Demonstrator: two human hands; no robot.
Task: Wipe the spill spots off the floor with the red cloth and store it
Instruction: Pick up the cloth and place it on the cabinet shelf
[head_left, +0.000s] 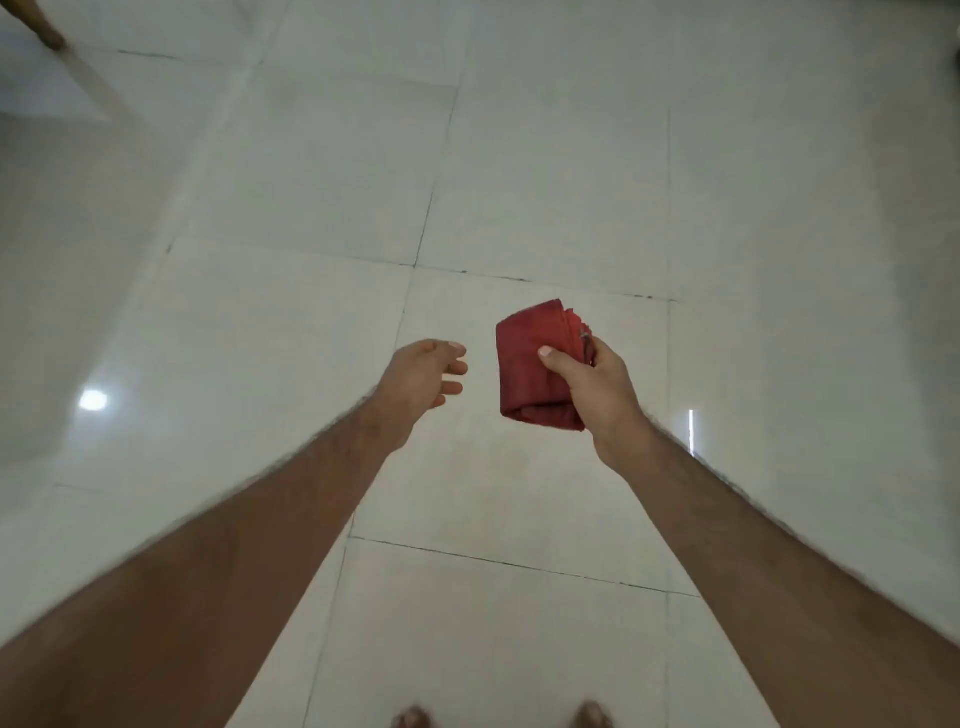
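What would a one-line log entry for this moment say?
right hand: holds folded red cloth | left hand: open, empty | floor: no spill visible

Floor (545, 156): pale glazed tile, smooth and glossy, mirroring a lamp glare at left of frame; thin dark grout lines, chipped in places. Red cloth (530, 364): folded woven fabric, matt, with frayed edges. Furniture leg (49, 31), upper left: brown, wood-like, blurred.

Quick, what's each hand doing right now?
Left hand: open, fingers loosely curled, holding nothing.
Right hand: closed on the folded red cloth, held above the floor.
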